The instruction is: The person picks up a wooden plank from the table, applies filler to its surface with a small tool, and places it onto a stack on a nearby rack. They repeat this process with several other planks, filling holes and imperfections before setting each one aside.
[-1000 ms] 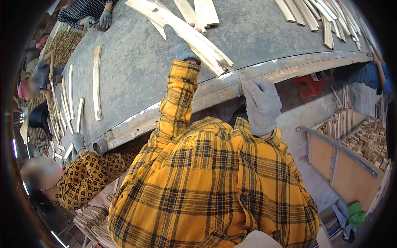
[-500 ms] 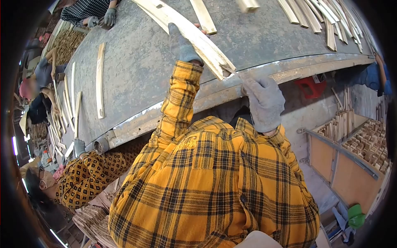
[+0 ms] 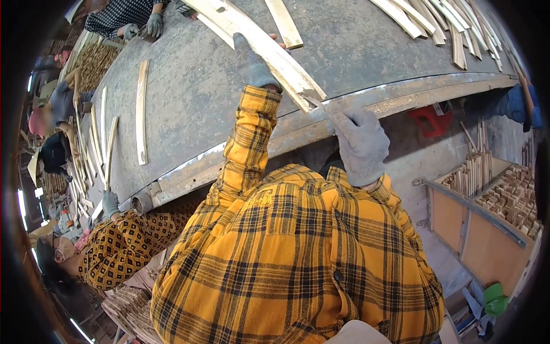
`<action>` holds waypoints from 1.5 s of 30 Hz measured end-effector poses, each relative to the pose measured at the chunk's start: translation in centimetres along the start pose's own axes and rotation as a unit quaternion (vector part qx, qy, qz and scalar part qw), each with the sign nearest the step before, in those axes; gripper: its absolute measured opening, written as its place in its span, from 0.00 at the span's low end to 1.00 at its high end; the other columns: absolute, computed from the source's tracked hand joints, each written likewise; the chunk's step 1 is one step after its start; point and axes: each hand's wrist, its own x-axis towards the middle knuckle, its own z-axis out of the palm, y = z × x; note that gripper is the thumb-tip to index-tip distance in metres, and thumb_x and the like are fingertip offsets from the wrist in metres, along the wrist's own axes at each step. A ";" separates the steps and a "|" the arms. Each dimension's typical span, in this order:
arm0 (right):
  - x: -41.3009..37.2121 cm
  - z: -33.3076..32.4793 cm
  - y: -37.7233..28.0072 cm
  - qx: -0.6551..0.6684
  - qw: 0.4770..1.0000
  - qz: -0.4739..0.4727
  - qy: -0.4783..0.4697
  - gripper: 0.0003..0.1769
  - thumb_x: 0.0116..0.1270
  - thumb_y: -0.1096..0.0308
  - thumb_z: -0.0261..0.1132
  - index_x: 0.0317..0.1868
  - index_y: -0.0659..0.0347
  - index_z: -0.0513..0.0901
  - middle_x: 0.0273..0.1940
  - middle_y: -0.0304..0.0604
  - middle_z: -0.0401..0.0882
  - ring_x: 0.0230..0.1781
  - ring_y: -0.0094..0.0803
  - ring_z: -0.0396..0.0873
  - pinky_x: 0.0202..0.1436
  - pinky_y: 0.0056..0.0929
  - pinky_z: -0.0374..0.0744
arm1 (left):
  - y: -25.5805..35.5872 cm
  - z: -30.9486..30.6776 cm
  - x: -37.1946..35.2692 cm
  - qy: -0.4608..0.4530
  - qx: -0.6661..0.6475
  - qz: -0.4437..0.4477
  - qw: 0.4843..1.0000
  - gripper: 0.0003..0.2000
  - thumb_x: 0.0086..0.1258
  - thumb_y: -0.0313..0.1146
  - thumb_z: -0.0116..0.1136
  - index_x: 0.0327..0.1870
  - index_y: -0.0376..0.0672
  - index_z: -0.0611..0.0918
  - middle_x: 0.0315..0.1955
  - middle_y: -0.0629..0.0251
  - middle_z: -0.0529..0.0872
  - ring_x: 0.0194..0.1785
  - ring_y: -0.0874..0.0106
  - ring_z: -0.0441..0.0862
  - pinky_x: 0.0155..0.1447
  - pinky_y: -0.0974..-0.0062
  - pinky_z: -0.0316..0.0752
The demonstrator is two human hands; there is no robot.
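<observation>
My left hand (image 3: 252, 62), in a grey glove, is closed around a long pale wooden slat (image 3: 260, 46) held slanting over the metal-topped table. The slat's near end has a dark, rough notch. Close to that end is my right hand (image 3: 362, 140), in a light grey glove with its fingers curled in. A thin, pale tip shows between its fingers and the notch; most of what it grips is hidden. Another wooden slat (image 3: 283, 24) lies just beyond my left hand.
The table (image 3: 195, 106) has a worn metal edge. More slats (image 3: 141, 112) lie left, with a pile (image 3: 432, 22) at the far right. Co-workers' gloved hands (image 3: 154, 26) are at the table's left. A red plastic stool (image 3: 429, 121) and a bin of wood pieces (image 3: 478, 215) stand right.
My right hand has shifted slightly left along the slat's end, while my left hand stays nearly still. At the top, a blurred slat has gone from the middle; more slats lie on the right pile.
</observation>
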 end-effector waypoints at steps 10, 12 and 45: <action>1.2 1.3 1.0 -0.006 1.000 0.018 -0.008 0.15 0.55 0.74 0.67 0.44 0.50 0.84 0.30 0.36 0.78 0.30 0.34 0.76 0.32 0.29 0.76 | -1.2 0.4 1.2 0.041 -0.001 -0.016 0.999 0.33 0.69 0.63 0.36 0.43 0.33 0.73 0.30 0.53 0.81 0.27 0.64 0.81 0.28 0.67 0.82; 1.0 0.9 0.8 0.018 1.000 0.010 -0.019 0.14 0.55 0.73 0.67 0.43 0.52 0.85 0.30 0.37 0.78 0.30 0.34 0.77 0.32 0.29 0.76 | -1.3 -0.2 1.6 0.022 0.003 -0.021 1.000 0.33 0.69 0.63 0.36 0.43 0.33 0.73 0.31 0.54 0.81 0.27 0.64 0.81 0.29 0.66 0.82; 0.1 0.8 -0.1 0.047 0.998 -0.042 0.008 0.18 0.54 0.75 0.65 0.46 0.49 0.84 0.32 0.33 0.78 0.32 0.33 0.77 0.31 0.27 0.78 | -0.5 -2.1 2.1 -0.051 -0.043 -0.062 0.996 0.36 0.66 0.67 0.39 0.53 0.35 0.69 0.39 0.53 0.81 0.33 0.63 0.81 0.32 0.67 0.82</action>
